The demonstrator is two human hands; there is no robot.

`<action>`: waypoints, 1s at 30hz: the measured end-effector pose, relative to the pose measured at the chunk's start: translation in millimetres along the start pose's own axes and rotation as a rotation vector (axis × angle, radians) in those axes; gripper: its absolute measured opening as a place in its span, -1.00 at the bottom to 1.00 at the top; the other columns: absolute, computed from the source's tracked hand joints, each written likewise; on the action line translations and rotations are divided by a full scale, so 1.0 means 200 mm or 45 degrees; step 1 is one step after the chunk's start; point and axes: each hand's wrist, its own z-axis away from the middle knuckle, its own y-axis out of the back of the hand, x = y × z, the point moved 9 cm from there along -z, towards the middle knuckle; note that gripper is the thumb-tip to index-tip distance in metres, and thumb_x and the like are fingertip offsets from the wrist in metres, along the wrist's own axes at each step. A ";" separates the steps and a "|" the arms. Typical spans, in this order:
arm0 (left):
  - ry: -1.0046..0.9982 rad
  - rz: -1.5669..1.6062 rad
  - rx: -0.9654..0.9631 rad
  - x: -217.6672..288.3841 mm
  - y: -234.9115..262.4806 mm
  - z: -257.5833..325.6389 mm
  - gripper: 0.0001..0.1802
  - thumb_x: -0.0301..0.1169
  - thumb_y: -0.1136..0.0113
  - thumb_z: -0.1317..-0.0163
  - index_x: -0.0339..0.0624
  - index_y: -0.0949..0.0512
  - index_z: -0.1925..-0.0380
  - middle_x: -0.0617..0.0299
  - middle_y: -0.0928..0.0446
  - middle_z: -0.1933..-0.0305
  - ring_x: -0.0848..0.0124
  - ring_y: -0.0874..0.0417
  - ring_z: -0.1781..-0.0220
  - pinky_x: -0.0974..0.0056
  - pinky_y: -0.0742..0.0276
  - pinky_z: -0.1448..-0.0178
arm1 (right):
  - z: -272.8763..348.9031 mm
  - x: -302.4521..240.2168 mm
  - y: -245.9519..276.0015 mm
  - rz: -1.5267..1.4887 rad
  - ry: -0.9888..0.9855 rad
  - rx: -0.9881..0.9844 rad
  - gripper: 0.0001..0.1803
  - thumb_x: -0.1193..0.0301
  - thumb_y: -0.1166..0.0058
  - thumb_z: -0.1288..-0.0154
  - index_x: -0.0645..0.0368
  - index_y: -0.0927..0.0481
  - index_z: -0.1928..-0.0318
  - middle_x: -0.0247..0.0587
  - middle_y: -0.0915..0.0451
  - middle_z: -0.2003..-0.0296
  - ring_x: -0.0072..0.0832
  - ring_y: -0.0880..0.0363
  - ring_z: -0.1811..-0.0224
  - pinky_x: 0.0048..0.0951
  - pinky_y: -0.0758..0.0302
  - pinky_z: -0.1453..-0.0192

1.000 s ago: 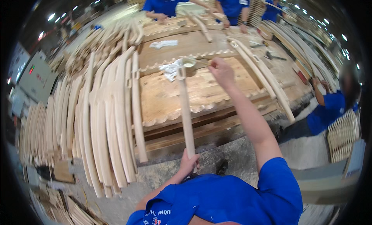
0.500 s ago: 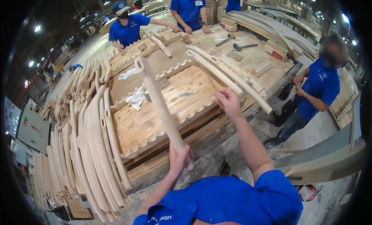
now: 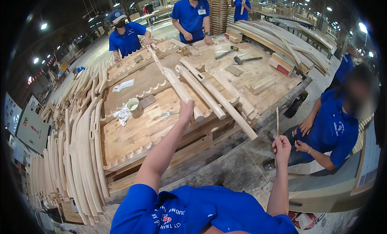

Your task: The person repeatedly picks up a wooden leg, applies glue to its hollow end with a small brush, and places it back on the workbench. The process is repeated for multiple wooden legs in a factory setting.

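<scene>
- Left hand [image 3: 186, 110] is up over the wooden workbench [image 3: 258, 79], fingers wrapped round the near end of a long curved wooden rail [image 3: 171, 79] that runs off toward 11 o'clock.
- Right hand [image 3: 281, 146] is out at about 3 o'clock, off the bench edge, pinching a thin wooden stick [image 3: 277, 122] held upright.
- Two more rails [image 3: 209, 91] lie just to the right of the held one.
- A small cup [image 3: 133, 106] and a crumpled rag [image 3: 121, 114] sit at 9 o'clock from the left hand.
- A seated coworker in blue [image 3: 332, 129] is just past the stick.
</scene>
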 end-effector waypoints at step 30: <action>0.030 -1.293 0.979 0.09 2.75 0.99 -0.63 -0.21 -0.09 -0.11 -0.08 -0.56 0.10 0.01 -0.61 0.15 0.10 -0.63 0.12 0.12 -0.52 0.00 | 0.13 0.04 -1.26 -0.090 -0.042 -0.789 -0.85 0.36 0.12 -0.43 0.14 -0.48 0.19 -0.48 -0.42 0.55 -0.85 -0.16 0.66 -0.78 -0.03 0.64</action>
